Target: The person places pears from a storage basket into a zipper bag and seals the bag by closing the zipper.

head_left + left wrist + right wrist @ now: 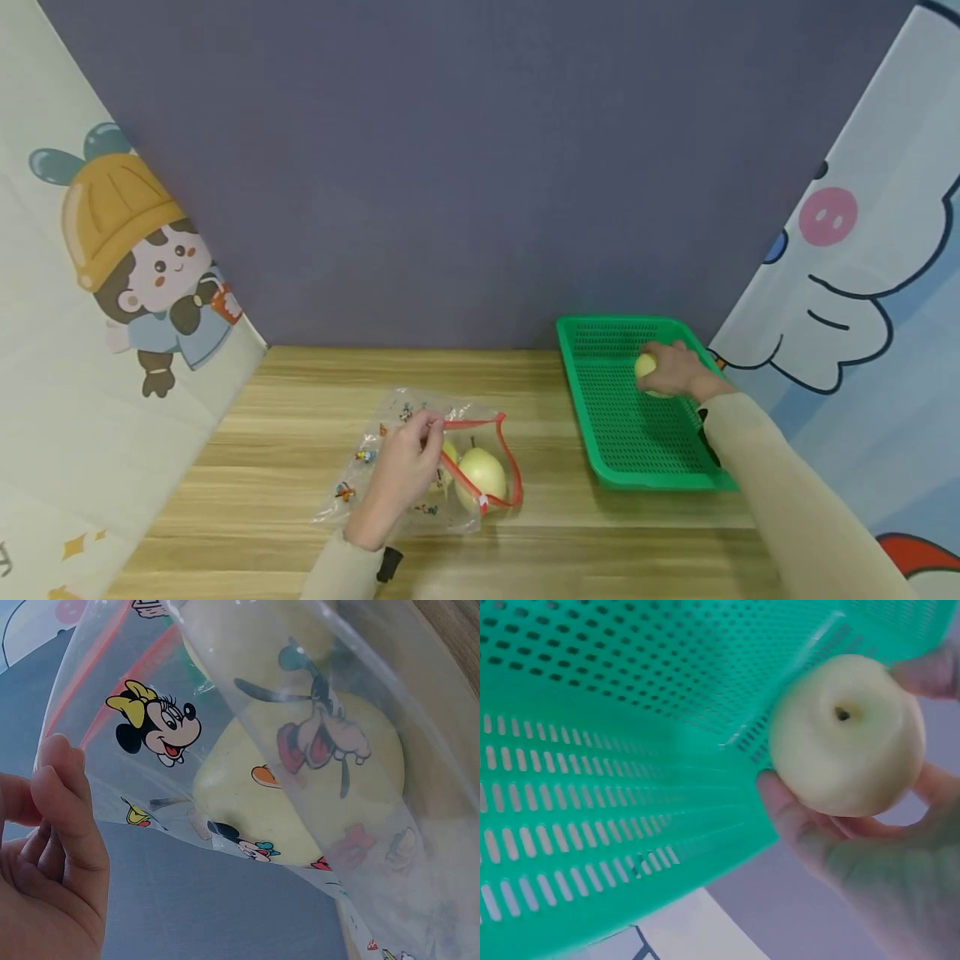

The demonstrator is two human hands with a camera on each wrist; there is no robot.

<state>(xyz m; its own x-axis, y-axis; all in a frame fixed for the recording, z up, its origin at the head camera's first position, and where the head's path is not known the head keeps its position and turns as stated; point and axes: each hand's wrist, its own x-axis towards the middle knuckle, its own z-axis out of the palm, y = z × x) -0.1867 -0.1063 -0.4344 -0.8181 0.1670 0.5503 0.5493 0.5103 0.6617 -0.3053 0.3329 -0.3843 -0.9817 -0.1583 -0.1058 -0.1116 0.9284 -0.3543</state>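
While left hand (pixel 405 458) pinches bag (pixel 367 479) at red rim (pixel 501 417), thumb to fingers, bag lies on table (pixel 540 550), mouth gaping toward basket (pixel 667 482), pears (pixel 482 475) inside. Table strip runs between bag and basket's left edge. Right hand (pixel 681 371) grips another pear (pixel 847 750), fingers curled around, within basket, nearer right edge; basket floor shows leftward. Wall (pixel 480 167) behind, beyond far edge.

A wood-grain table (pixel 262 467) spreads across the near part of the scene. A plain dark grey-purple panel (pixel 450 167) rises along its far edge. On the left, a pale wall (pixel 45 350) bears a cartoon child (pixel 161 275) in a yellow hat and, nearer, orange sparkles (pixel 73 547). On the right, a white cartoon animal (pixel 892 250) with a pink snout (pixel 828 217) shows against blue.
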